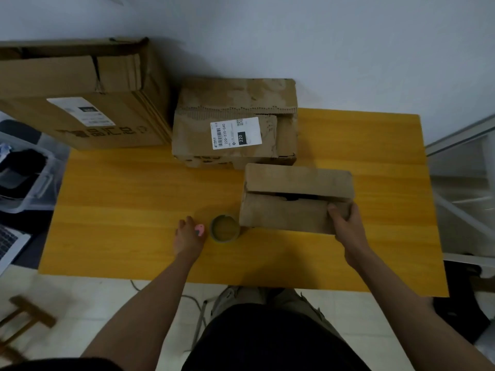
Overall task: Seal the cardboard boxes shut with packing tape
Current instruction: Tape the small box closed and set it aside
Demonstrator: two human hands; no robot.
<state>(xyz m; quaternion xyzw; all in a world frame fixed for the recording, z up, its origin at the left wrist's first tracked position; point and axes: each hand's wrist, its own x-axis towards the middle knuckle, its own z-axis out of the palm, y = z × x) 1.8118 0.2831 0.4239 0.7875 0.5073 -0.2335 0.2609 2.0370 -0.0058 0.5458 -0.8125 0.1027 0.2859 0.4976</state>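
A small cardboard box sits on the yellow table, its two top flaps nearly closed with a dark gap between them. My right hand grips the box's near right corner, thumb on top. A roll of brown packing tape lies flat just left of the box. My left hand rests on the table beside the roll and holds a small pink object. A medium box with a white label stands behind, and a large box at the back left.
A clear plastic bin with dark contents and a laptop corner sit left of the table. A glass-and-metal frame stands to the right. A wooden stool is on the floor at lower left.
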